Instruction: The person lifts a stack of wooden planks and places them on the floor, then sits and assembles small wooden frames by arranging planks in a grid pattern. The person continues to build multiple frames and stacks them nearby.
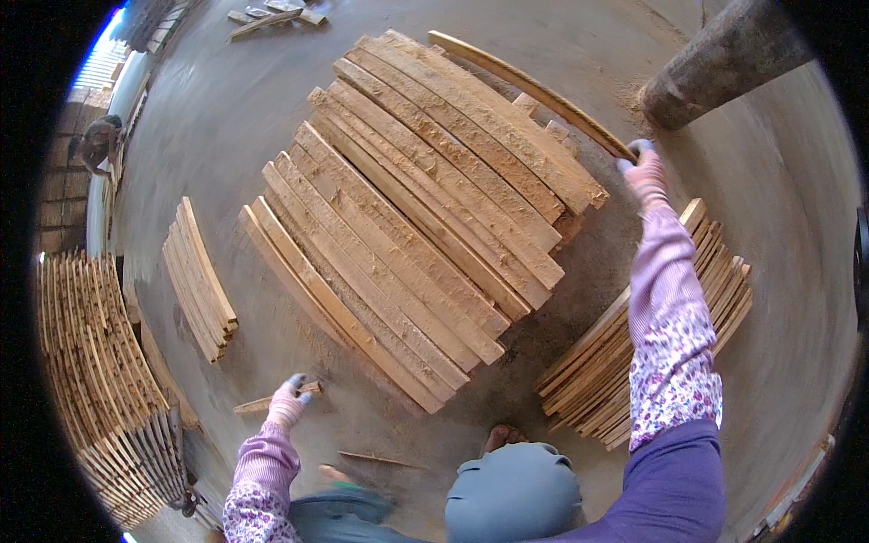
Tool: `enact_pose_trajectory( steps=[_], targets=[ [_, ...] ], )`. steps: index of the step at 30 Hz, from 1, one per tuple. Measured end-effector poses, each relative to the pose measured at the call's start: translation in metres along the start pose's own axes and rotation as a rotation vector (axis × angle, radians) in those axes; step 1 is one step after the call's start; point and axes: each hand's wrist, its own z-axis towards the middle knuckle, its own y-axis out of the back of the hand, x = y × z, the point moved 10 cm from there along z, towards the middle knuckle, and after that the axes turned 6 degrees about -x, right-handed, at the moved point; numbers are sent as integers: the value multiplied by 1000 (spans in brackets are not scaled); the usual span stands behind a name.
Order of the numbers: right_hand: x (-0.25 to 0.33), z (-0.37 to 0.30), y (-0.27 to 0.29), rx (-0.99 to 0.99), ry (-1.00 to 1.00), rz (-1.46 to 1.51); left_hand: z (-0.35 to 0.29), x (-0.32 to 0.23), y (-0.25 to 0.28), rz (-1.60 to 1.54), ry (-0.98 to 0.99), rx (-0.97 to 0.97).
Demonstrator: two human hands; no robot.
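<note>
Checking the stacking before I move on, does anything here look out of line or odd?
One long plank lies askew at the far edge of the big plank stack, its end gripped by the right hand. A small wood offcut lies loose by the left hand.

1. Light: soft, even daylight across the concrete floor [272, 100]; the brightest patch is a blown-out blue-white glare at the far left corner.
2. Shadows: faint and short under my stacked planks [416, 208].
3. Distortion: strong fisheye; straight boards bow toward the rim, and a black border rings the view.
4. Focus: centre crisp; my left hand [288, 403] and the lower edge are slightly smeared by motion.
</note>
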Motion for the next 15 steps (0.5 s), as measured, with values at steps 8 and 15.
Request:
enact_pose_trajectory(
  steps=[8, 15],
  targets=[
    [-12, -135, 63, 434, -714, 1260, -26, 150, -24, 163, 362, -96],
    [90, -291, 41, 638, -474, 1489, -49, 196, -29, 165, 466, -103]
  ],
)
